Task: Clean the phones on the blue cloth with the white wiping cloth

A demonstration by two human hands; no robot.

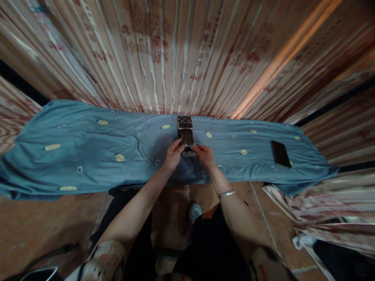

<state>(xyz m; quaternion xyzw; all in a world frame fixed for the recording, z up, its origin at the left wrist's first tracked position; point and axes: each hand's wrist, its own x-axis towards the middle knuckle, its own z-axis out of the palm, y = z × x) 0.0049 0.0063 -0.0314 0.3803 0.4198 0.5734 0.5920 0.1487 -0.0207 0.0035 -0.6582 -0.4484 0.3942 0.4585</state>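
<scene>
In the middle of the blue cloth lies a dark, glossy object like a folding phone (186,137). Its upper part has a checkered pattern and a pinkish edge. My left hand (174,155) is closed at its lower left corner, thumb and fingers close together on the edge. At the lower right corner, my right hand (205,157) pinches a small pale piece (193,145) that is too small to name. Beneath my hands lies a crumpled clear plastic wrapper (185,165) with blue marks, partly in shadow.
Blue cloth (137,150) with yellow motifs covers the long, narrow surface. A black smartphone (280,153) lies towards its right end. Behind stands a pleated, patterned curtain (181,58). My legs and a shoe (195,212) are below the front edge, over a tiled floor (234,195).
</scene>
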